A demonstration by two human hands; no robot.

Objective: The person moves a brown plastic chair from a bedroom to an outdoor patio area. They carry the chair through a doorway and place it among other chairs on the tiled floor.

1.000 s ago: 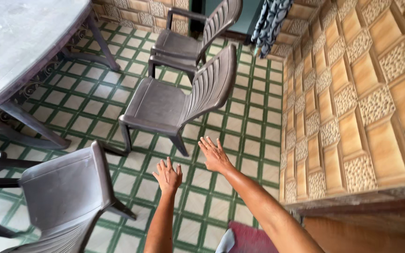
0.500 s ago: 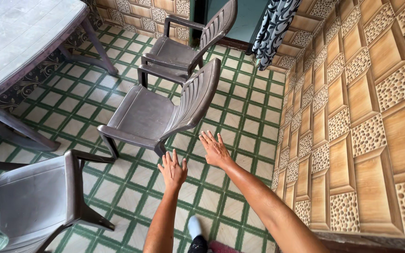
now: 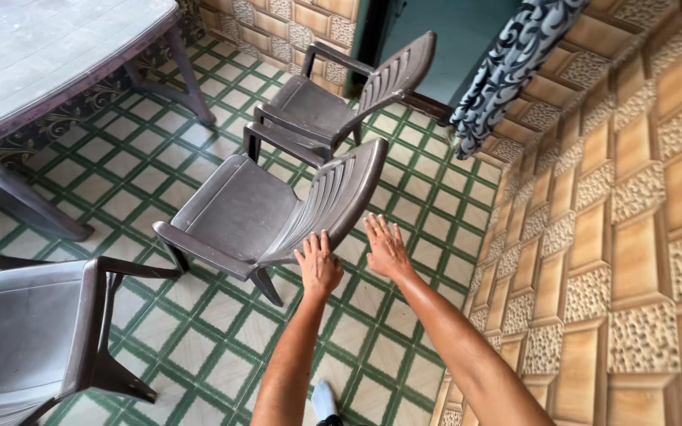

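Observation:
A dark brown armless plastic chair (image 3: 246, 209) stands on the green-and-cream tiled floor, its slatted back turned toward me. My left hand (image 3: 319, 264) reaches out with fingers apart, its fingertips at the lower edge of that chair's back. Just to the right, my right hand (image 3: 387, 246) is also spread flat, close beside the chair back and holding nothing. Both forearms stretch out from the bottom of the view.
A second brown chair with armrests (image 3: 333, 102) stands behind the first. A third chair (image 3: 33, 323) is at lower left. A grey table (image 3: 41, 55) fills the upper left. A tiled wall (image 3: 633, 237) runs along the right, with a patterned curtain (image 3: 515, 63) by a doorway.
Both hands have moved forward toward the nearest chair's back; the left fingertips now reach it. The view has shifted closer to the chairs and doorway.

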